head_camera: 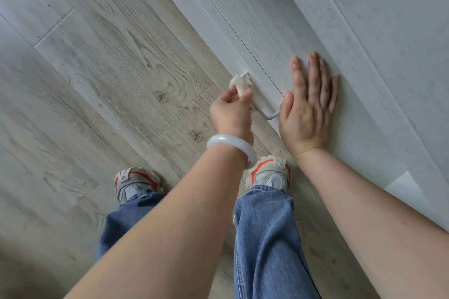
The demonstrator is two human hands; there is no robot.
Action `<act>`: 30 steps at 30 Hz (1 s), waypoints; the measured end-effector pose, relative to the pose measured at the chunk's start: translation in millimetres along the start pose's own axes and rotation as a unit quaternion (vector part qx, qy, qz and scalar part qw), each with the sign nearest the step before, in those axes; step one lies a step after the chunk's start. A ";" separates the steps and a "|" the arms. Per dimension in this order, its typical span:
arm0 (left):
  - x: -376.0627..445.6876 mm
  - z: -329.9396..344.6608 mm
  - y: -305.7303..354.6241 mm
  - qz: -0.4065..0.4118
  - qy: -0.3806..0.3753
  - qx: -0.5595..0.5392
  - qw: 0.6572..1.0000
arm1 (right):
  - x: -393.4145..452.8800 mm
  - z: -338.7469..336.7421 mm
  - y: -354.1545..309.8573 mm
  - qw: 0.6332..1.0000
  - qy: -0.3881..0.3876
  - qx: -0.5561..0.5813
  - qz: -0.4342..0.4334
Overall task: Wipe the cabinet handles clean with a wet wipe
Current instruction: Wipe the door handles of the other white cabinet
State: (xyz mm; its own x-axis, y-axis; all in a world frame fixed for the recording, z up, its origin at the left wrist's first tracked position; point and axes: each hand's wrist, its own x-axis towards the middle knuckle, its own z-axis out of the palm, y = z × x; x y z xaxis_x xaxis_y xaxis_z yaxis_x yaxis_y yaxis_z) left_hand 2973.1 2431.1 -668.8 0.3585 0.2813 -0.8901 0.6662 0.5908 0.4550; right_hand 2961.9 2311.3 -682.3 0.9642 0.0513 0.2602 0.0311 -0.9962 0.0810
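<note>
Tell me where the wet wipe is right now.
In the head view, the wet wipe is bunched in the left hand, pressed against the cabinet handle, left of the flat right hand.

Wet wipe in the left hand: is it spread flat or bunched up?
Bunched up. The wet wipe is a crumpled wad pinched in the left hand against the cabinet handle; no flat sheet shows.

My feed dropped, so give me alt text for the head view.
Left hand rubs a wet wipe along a white cabinet handle while the right hand lies flat on the door. Below are jeans, sneakers and wood floor.
</note>
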 end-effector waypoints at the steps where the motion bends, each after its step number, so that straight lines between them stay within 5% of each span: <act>1: -5.6 0.6 -10.2 -0.022 -0.008 -0.008 1.000 | 0.8 -0.3 0.0 1.000 0.004 0.005 -0.002; 5: -19.0 -5.7 -31.0 -0.094 -0.064 -0.006 0.993 | 1.4 -0.1 1.5 1.000 0.006 0.022 -0.002; 11: 10.6 -6.1 15.1 0.001 -0.030 -0.070 0.997 | 0.3 0.4 1.5 1.000 0.015 0.019 -0.004; 18: -20.7 -1.7 -21.7 -0.068 -0.084 0.001 0.994 | 3.6 -4.7 -0.3 0.999 0.037 0.014 -0.020; 25: 6.5 -2.0 23.6 0.018 -0.028 -0.004 0.999 | -1.4 -0.3 1.8 1.000 0.015 -0.003 -0.015; 30: -21.6 -8.4 -12.7 -0.079 -0.103 0.070 0.989 | 1.2 -3.1 -0.9 0.999 -0.004 0.038 0.002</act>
State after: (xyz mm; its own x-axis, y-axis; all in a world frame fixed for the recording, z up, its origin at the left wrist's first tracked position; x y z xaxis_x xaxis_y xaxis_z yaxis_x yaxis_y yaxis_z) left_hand 2951.4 2423.9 -655.6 0.3578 0.0250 -0.9335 0.8037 0.5007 0.3214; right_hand 2962.2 2312.5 -679.0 0.9666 0.0477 0.2519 0.0476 -0.9988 0.0064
